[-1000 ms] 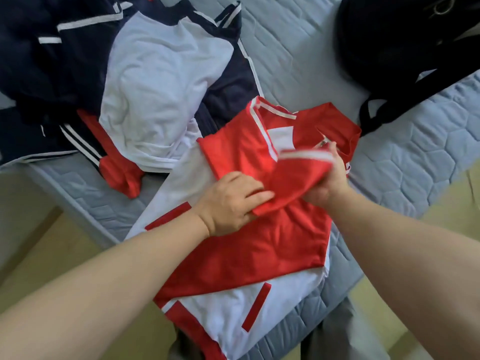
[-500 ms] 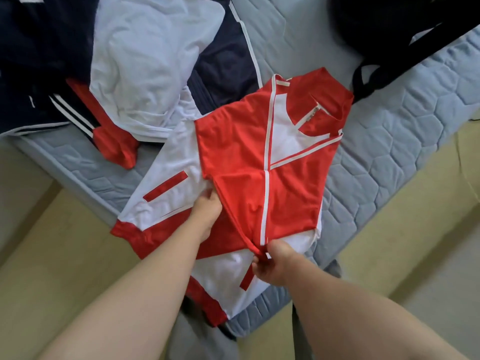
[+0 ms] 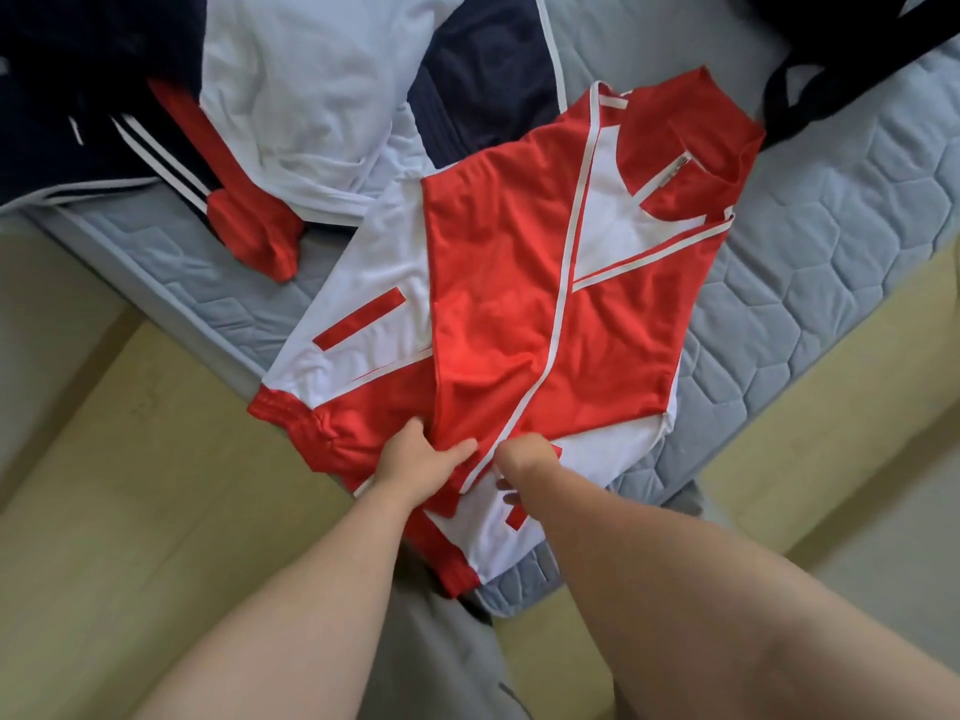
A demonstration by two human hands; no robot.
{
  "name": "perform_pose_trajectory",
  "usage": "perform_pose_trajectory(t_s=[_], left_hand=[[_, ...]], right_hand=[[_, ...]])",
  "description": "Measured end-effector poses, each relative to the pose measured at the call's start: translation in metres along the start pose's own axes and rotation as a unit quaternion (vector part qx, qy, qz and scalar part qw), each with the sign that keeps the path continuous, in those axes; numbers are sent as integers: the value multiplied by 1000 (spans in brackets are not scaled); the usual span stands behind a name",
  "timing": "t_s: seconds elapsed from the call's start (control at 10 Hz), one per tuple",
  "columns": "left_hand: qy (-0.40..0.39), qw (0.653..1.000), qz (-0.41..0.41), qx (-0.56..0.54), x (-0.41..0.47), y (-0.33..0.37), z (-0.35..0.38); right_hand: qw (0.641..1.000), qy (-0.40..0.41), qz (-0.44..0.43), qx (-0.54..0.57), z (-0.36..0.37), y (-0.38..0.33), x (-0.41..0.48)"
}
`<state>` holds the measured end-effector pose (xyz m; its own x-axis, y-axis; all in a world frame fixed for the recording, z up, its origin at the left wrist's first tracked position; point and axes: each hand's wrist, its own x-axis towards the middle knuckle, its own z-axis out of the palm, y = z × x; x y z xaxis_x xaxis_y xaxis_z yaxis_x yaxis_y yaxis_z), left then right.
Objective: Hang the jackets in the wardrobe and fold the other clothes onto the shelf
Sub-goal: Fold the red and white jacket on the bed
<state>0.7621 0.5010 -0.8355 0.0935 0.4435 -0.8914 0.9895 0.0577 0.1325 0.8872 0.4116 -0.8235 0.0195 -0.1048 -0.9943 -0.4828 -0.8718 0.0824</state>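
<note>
A: Cam setup?

B: One cam, head-worn, wide-angle. It looks fwd & steeply down, over the person's own forearms (image 3: 291, 589), which come in from the bottom edge.

A: Facing what?

B: A mattress (image 3: 831, 283) corner, seen from above. Its edges run diagonally thru the frame.

A: How near?

B: Close, arm's reach. Left hand (image 3: 415, 459) & right hand (image 3: 524, 457) sit just below centre, at the near end of the jacket (image 3: 519, 304), which fills the middle.

A: Limits?

B: The top edge cuts off other clothes (image 3: 291, 96) & a dark bag (image 3: 831, 23).
</note>
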Motion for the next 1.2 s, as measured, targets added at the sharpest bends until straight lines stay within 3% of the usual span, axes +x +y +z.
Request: perform_pose_trajectory(t_s=[0.1,0.2,0.3,0.5,0.6,0.8,0.9,1.1,1.2], left_hand=[[29,990,4,139,4,-23,4],[-1,992,-44,116,6,-39,7],[-32,993,-40,103,4,-56,15],[-157,977,-60,133,-4,-80,40],[-163,969,-61,178,-5,-86,51],[-148,956,-72,243,-5,-78,46],[-152,948,-79,267,-8,-73,42],[-143,909,-100,378,-8,-40,25],[-75,917,-88,382,13,7,-8]], right_hand=[[998,49,-44,-4,-4,-15,12],[997,39,-48,-40,-1,-22,17],[995,9,-15,-99,5,-18,21],[979,-31,40,-196,17,9,31],[975,3,25,-219,18,20,35],[946,-4,19,-325,15,12,26],[950,77,-31,-300,5,0,30],[954,135,-65,-259,-18,-40,35],[938,177,-117,-274,-42,-73,37]])
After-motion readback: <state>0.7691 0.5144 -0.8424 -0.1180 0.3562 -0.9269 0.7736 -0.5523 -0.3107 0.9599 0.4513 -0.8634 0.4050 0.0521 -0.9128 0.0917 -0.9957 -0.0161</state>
